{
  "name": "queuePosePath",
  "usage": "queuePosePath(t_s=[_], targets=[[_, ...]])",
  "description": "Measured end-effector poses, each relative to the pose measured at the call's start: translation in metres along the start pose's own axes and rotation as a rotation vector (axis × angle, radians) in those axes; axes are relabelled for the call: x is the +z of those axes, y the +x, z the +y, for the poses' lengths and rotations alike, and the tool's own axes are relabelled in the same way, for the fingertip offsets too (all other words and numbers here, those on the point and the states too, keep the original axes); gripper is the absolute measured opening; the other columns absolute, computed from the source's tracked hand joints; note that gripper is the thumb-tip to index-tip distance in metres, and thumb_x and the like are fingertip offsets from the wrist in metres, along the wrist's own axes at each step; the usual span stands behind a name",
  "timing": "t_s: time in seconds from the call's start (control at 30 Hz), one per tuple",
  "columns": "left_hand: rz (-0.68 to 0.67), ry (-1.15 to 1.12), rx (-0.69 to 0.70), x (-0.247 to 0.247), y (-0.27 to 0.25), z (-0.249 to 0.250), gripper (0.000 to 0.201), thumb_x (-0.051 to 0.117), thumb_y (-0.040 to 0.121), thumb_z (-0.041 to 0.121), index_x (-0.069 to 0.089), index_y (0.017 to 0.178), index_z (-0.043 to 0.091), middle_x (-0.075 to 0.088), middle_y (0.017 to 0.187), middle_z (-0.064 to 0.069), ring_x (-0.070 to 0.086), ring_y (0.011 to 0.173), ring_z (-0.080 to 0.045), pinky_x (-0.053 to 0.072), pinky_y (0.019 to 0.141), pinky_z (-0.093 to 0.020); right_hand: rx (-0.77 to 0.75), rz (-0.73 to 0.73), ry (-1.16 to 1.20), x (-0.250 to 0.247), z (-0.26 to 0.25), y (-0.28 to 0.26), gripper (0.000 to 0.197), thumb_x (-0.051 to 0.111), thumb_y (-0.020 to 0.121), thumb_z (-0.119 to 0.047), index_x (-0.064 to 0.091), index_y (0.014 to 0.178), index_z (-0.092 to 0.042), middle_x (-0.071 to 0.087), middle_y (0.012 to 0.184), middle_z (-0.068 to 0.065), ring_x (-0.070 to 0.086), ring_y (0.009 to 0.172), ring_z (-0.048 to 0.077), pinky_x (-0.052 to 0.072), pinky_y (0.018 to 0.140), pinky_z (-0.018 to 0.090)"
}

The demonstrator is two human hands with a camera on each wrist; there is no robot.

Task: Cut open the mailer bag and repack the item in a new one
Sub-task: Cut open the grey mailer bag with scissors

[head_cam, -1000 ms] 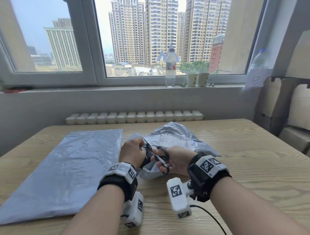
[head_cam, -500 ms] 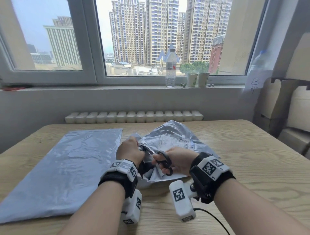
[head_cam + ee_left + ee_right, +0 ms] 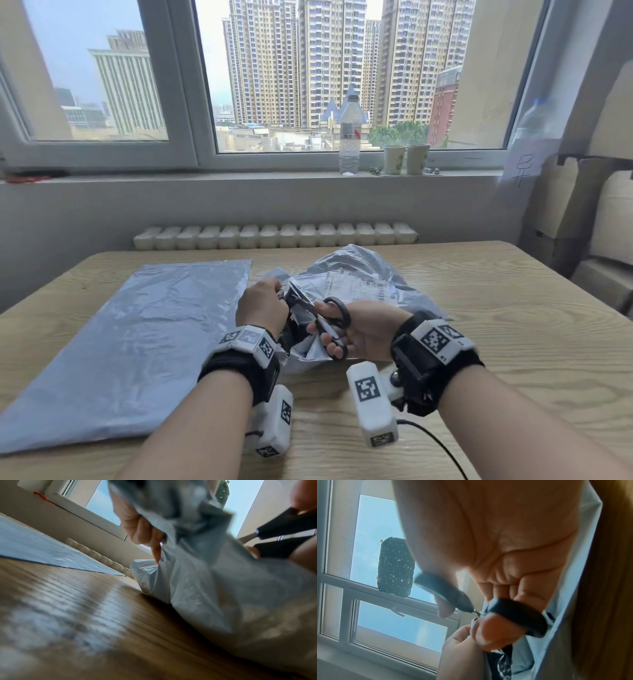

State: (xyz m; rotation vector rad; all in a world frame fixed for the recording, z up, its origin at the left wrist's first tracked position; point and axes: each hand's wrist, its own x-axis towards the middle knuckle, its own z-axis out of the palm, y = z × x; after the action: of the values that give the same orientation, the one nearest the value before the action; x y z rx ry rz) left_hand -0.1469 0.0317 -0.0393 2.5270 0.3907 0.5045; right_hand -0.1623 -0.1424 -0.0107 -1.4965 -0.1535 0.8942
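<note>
A crumpled grey mailer bag (image 3: 356, 274) with a white shipping label lies mid-table; it fills the left wrist view (image 3: 214, 588). My left hand (image 3: 262, 305) grips its near edge, fingers (image 3: 142, 532) curled round the plastic. My right hand (image 3: 356, 330) holds black-handled scissors (image 3: 329, 322), thumb and fingers through the loops (image 3: 517, 615). The blades point up-left into the bag's edge beside my left hand. A flat new grey mailer bag (image 3: 137, 342) lies on the table to the left. The item inside the cut bag is hidden.
The wooden table (image 3: 513, 342) runs right toward stacked cardboard boxes (image 3: 599, 222). A water bottle (image 3: 349, 133) and two paper cups (image 3: 406, 159) stand on the windowsill behind a white radiator (image 3: 274, 236). A black cable (image 3: 435, 445) trails from my right wrist.
The scissors have moved further into the bag's edge, toward my left hand. Both hands have lifted slightly away from me with the bag.
</note>
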Motion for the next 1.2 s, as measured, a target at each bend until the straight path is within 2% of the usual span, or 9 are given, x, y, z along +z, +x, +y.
queuePosePath(t_s=[0.1, 0.3, 0.47, 0.57, 0.63, 0.7, 0.87, 1.0, 1.2], targets=[[-0.01, -0.001, 0.025, -0.004, -0.004, 0.003, 0.03, 0.052, 0.083, 0.007, 0.066, 0.107, 0.018, 0.068, 0.107, -0.012, 0.061, 0.099, -0.031, 0.046, 0.078, -0.031, -0.021, 0.041, 0.021, 0.005, -0.002, 0.006, 0.042, 0.056, 0.091, -0.043, 0.055, 0.104, -0.003, 0.053, 0.065, 0.004, 0.052, 0.046, 0.009, 0.049, 0.047, 0.017], [-0.023, -0.011, 0.059, -0.009, -0.01, 0.004, 0.03, 0.052, 0.081, 0.007, 0.066, 0.103, 0.024, 0.069, 0.108, -0.006, 0.061, 0.097, -0.028, 0.041, 0.074, -0.026, -0.036, 0.104, -0.042, 0.013, -0.011, 0.011, 0.031, 0.057, 0.093, -0.037, 0.058, 0.09, -0.007, 0.051, 0.063, 0.002, 0.048, 0.044, 0.006, 0.044, 0.044, 0.014], [-0.043, -0.006, 0.059, -0.009, -0.007, -0.004, 0.029, 0.054, 0.079, 0.009, 0.066, 0.101, 0.024, 0.07, 0.106, -0.005, 0.061, 0.095, -0.028, 0.047, 0.079, -0.029, -0.108, 0.162, -0.039, 0.014, -0.011, 0.01, 0.03, 0.062, 0.092, -0.02, 0.058, 0.107, 0.006, 0.061, 0.082, 0.01, 0.048, 0.05, 0.008, 0.041, 0.041, 0.015], [-0.092, 0.038, 0.019, -0.008, -0.007, -0.007, 0.015, 0.059, 0.076, 0.017, 0.057, 0.09, 0.022, 0.068, 0.099, -0.007, 0.059, 0.087, -0.026, 0.046, 0.073, -0.027, -0.081, 0.144, -0.068, 0.012, -0.008, 0.008, 0.032, 0.06, 0.092, -0.018, 0.058, 0.109, 0.009, 0.064, 0.061, 0.003, 0.046, 0.047, 0.008, 0.041, 0.042, 0.016], [-0.117, 0.066, -0.008, -0.005, -0.006, -0.008, 0.034, 0.07, 0.067, 0.034, 0.049, 0.09, 0.02, 0.064, 0.092, -0.003, 0.057, 0.081, -0.022, 0.043, 0.067, -0.026, -0.065, 0.133, -0.13, 0.013, -0.008, 0.007, 0.033, 0.061, 0.092, -0.02, 0.06, 0.107, 0.01, 0.058, 0.049, 0.0, 0.047, 0.041, 0.007, 0.041, 0.041, 0.016], [-0.105, 0.086, -0.02, -0.003, -0.006, -0.006, 0.054, 0.075, 0.06, 0.046, 0.047, 0.097, 0.018, 0.059, 0.092, 0.0, 0.059, 0.083, -0.022, 0.044, 0.066, -0.027, -0.069, 0.142, -0.181, 0.014, -0.009, 0.005, 0.034, 0.061, 0.092, -0.021, 0.061, 0.107, 0.01, 0.054, 0.051, 0.001, 0.047, 0.039, 0.006, 0.04, 0.041, 0.016], [0.03, 0.089, -0.039, -0.006, 0.003, -0.001, 0.023, 0.062, 0.074, 0.022, 0.067, 0.094, 0.012, 0.069, 0.092, -0.007, 0.063, 0.084, -0.026, 0.049, 0.072, -0.029, -0.072, 0.124, -0.175, 0.009, -0.007, 0.003, 0.033, 0.061, 0.092, -0.023, 0.06, 0.106, 0.007, 0.052, 0.057, 0.004, 0.048, 0.04, 0.007, 0.041, 0.042, 0.016], [0.049, 0.052, -0.05, -0.002, 0.006, -0.003, 0.019, 0.062, 0.082, 0.016, 0.076, 0.095, 0.018, 0.072, 0.098, -0.007, 0.066, 0.093, -0.026, 0.05, 0.078, -0.029, 0.003, 0.047, -0.12, 0.004, -0.01, -0.001, 0.037, 0.06, 0.092, -0.033, 0.058, 0.109, 0.0, 0.054, 0.064, 0.002, 0.051, 0.05, 0.008, 0.047, 0.048, 0.016], [0.08, -0.017, -0.119, -0.001, 0.004, -0.012, 0.02, 0.056, 0.087, 0.013, 0.072, 0.097, 0.02, 0.066, 0.108, -0.006, 0.063, 0.096, -0.027, 0.047, 0.076, -0.03, 0.052, -0.011, -0.085, 0.002, -0.008, 0.002, 0.036, 0.057, 0.092, -0.037, 0.056, 0.106, -0.004, 0.054, 0.065, 0.002, 0.052, 0.049, 0.008, 0.048, 0.048, 0.015]])
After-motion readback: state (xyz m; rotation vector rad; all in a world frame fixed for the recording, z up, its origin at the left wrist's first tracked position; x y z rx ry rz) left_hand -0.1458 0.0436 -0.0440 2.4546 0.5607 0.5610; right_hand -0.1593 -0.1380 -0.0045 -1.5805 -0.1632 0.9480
